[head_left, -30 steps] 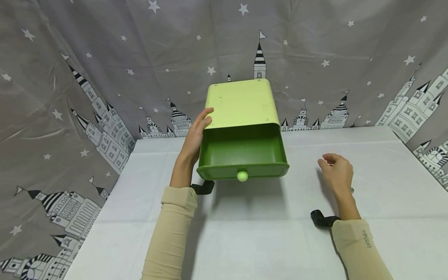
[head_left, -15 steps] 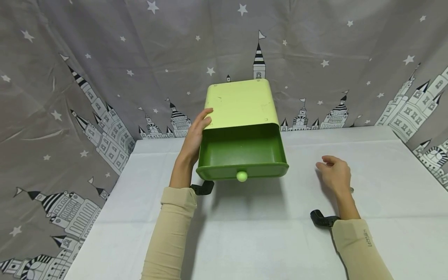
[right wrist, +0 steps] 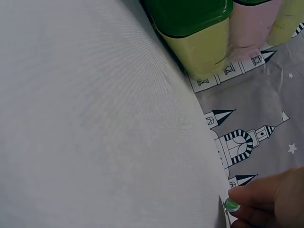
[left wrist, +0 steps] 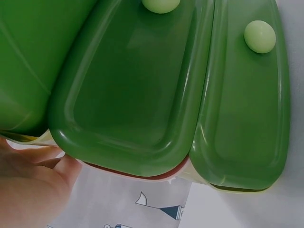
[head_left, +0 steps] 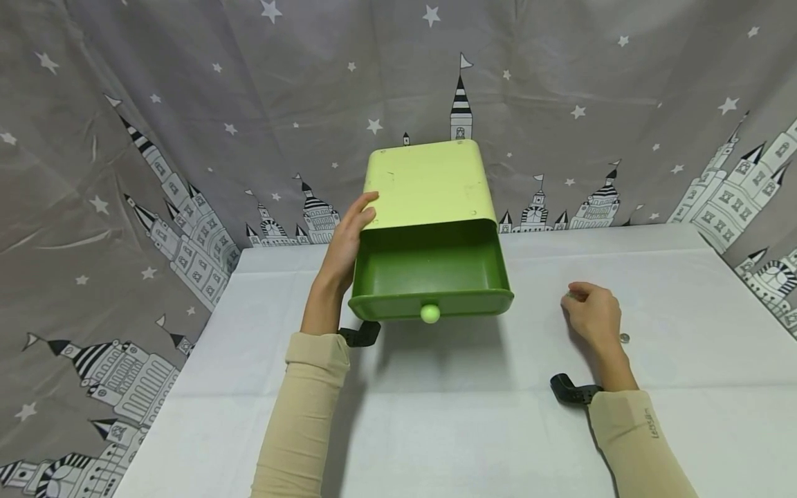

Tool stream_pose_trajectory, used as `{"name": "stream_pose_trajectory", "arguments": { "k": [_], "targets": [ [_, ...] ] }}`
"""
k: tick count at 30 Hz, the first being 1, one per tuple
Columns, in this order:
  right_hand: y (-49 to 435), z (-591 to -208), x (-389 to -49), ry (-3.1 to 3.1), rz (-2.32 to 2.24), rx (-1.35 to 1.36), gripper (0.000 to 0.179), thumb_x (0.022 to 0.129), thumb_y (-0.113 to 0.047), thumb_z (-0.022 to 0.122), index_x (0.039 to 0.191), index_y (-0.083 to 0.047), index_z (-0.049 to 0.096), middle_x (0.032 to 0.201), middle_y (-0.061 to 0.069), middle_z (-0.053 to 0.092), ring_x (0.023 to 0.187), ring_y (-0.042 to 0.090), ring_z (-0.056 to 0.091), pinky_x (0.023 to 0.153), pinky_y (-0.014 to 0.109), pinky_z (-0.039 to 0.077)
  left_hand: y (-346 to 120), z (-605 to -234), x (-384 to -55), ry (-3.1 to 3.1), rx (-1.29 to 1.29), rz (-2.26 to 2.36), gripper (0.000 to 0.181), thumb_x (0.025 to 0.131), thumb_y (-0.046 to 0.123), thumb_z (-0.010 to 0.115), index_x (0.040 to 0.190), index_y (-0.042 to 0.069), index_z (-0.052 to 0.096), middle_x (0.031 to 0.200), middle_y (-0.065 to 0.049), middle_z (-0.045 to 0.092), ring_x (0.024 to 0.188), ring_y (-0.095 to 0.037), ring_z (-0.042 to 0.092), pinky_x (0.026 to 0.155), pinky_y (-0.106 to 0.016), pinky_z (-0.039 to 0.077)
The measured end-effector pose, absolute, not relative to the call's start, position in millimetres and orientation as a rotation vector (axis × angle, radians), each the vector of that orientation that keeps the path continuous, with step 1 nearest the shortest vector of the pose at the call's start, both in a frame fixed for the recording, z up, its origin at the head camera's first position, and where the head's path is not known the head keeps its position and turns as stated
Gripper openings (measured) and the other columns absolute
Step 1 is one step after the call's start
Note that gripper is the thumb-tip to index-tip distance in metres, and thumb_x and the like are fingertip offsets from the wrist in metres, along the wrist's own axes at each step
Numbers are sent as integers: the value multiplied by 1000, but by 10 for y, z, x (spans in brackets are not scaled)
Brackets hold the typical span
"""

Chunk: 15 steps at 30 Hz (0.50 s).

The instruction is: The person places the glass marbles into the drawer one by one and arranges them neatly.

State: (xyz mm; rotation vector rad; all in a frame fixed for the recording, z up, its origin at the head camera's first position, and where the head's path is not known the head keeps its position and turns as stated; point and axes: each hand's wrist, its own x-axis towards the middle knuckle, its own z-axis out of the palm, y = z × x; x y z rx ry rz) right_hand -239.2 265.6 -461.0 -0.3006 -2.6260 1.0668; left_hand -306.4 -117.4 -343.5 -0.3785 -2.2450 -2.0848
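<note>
A stacked drawer unit (head_left: pixel 429 183) with a lime-yellow top stands at the back middle. Its green top drawer (head_left: pixel 476 304) is pulled out, with a round pale knob (head_left: pixel 430 313) on the front. My left hand (head_left: pixel 341 252) rests on the unit's left side, its fingertips over the upper edge. To the right, just over the white cloth, my right hand (head_left: pixel 594 315) pinches a small glassy green marble (right wrist: pixel 232 204) between thumb and fingers. A second small round glassy thing (head_left: pixel 625 338) lies on the cloth beside the right wrist.
Two lower drawers sit pushed in: the middle drawer (left wrist: pixel 130 90) and the bottom drawer (left wrist: pixel 244 109). A white cloth (head_left: pixel 448 429) covers the table. Behind it hangs a grey curtain (head_left: pixel 299 62) printed with castles and stars.
My right hand has moved slightly down and left, and the marble now shows between its fingertips. The round thing beside the wrist shows more fully. My left hand and the drawer unit stay put.
</note>
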Motion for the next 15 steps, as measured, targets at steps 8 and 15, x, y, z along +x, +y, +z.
{"name": "stream_pose_trajectory", "arguments": {
  "k": [8, 15],
  "targets": [
    [2656, -4636, -2393, -2607, 1053, -292, 25, 88, 4, 60, 109, 14, 66, 98, 29, 67, 89, 43, 62, 78, 52, 47, -1157, -3436, -3074, -2258, -387, -2082, 49, 105, 35, 43, 151, 18, 41, 159, 5, 25, 143, -13, 20, 115, -42, 20],
    [2648, -4638, -2401, -2610, 1066, -294, 23, 88, 4, 60, 108, 13, 66, 98, 28, 67, 89, 42, 62, 78, 52, 46, -1178, -3446, -3077, -2253, -374, -2089, 48, 105, 35, 43, 150, 18, 43, 158, 6, 27, 141, -13, 24, 113, -40, 24]
  ]
}}
